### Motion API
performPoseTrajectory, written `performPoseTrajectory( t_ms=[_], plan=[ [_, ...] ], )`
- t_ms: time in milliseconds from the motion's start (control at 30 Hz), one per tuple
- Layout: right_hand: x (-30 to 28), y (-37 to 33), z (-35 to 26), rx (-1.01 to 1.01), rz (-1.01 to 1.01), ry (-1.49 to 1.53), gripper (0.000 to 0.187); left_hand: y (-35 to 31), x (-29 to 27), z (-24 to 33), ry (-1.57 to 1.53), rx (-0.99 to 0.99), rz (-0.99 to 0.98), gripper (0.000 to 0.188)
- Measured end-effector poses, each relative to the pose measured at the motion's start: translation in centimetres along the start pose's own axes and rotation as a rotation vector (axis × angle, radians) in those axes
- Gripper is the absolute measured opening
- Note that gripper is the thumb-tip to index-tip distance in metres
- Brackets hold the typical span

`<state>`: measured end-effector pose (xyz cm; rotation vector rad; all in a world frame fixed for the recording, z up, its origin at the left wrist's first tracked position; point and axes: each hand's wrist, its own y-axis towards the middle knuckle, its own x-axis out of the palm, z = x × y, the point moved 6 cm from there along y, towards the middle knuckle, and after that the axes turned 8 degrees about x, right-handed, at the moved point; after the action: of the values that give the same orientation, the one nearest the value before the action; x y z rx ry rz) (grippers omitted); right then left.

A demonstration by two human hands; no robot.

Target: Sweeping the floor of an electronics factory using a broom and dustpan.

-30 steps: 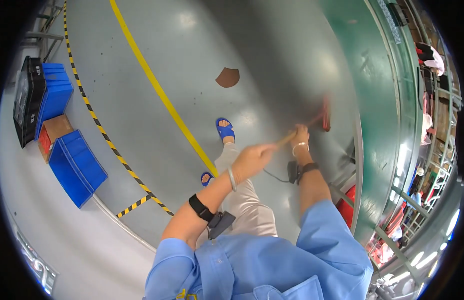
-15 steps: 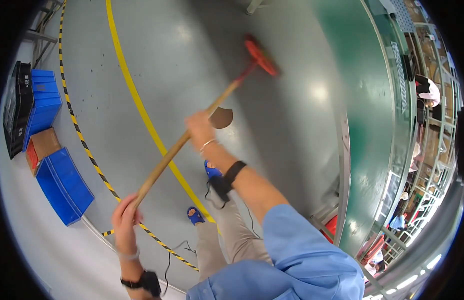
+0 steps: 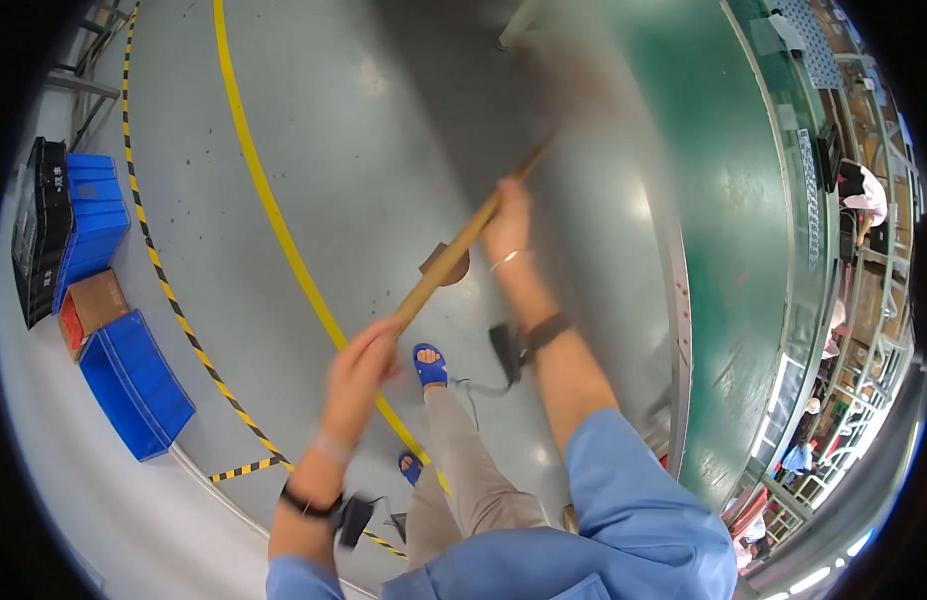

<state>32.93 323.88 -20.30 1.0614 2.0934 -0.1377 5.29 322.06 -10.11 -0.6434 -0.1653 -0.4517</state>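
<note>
A long wooden handle (image 3: 449,262) is running slantwise btwn the person's hands, pointing approx 1 o'clock from the L hand (image 3: 363,360) up to the R hand (image 3: 508,215) and on past it. Its far end is fading into a reddish blur (image 3: 578,90), approx 1 o'clock of the R hand; exact shape can't be told. The L hand is grasping the near end, at approx 8 o'clock of view ctr; the R hand is clasping it farther along, at approx 1 o'clock, a bit blurred. Midway btwn the hands, a brown piece (image 3: 460,270) is showing behind the handle, lying on the grey floor (image 3: 353,200). Blue sandals (image 3: 430,365) are showing at approx 3 & 5 o'clock of the L hand. Yellow line (image 3: 293,252) is curving past at approx 10 o'clock of view ctr. Blue bins (image 3: 98,190), a black crate (image 3: 41,230) & a cardboard box (image 3: 98,300) are sitting together near 9 o'clock. Green tabletop (image 3: 733,250) is stretching along the 3 o'clock side, apart from the R hand.
</note>
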Motion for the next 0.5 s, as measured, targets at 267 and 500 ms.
performPoseTrajectory(
  t_ms=[267,500],
  plan=[
    [3.6,1.7,10.6,1.177,-0.276,0.695,0.020,10.5,11.1,-4.0,0.018,0.125,-0.204,0.030],
    [0.9,-13.9,2.2,1.025,-0.473,0.299,0.044,-4.6,4.4,-14.0,-0.057,-0.172,-0.191,0.041]
  ],
)
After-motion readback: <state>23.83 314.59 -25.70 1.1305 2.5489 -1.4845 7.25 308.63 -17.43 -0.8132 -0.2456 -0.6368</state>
